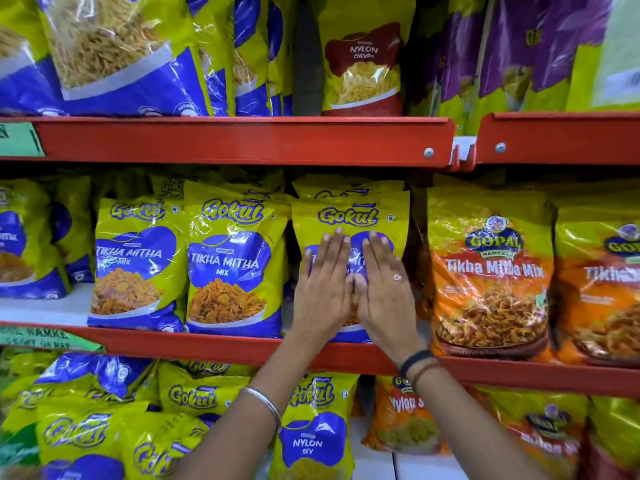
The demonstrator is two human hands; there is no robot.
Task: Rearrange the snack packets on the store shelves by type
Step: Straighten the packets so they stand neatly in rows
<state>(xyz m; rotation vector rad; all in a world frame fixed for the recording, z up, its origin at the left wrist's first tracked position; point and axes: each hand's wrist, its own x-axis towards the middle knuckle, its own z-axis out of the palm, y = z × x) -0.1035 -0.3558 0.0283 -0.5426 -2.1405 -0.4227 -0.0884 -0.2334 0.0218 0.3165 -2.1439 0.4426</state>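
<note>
yellow gokul packet (349, 216) stands mid-frame on the red middle shelf (221, 344); left hand (320, 292) and right hand (384, 292) press flat, fingers extended, grasping nothing; orange gopal packet (488, 271) just right, narrow gaps either side.

left wrist: thin silver bangle (265, 406)
right wrist: dark band (415, 360), brown thread below
right hand (386, 289): small ring (398, 277)
arms: bare, no sleeves

top red shelf (242, 140): blue-yellow sev packets (114, 53), nylon chivda packet (362, 64), purple packets (512, 46) | middle red shelf (214, 344): gokul tikha mitha mix packets (232, 261) upright in a row, gopal tikha mitha mix packets (490, 271) just beside on the right | lower level: gokul nylon sev packet (313, 431), orange nylon sev packet (403, 414)
</note>
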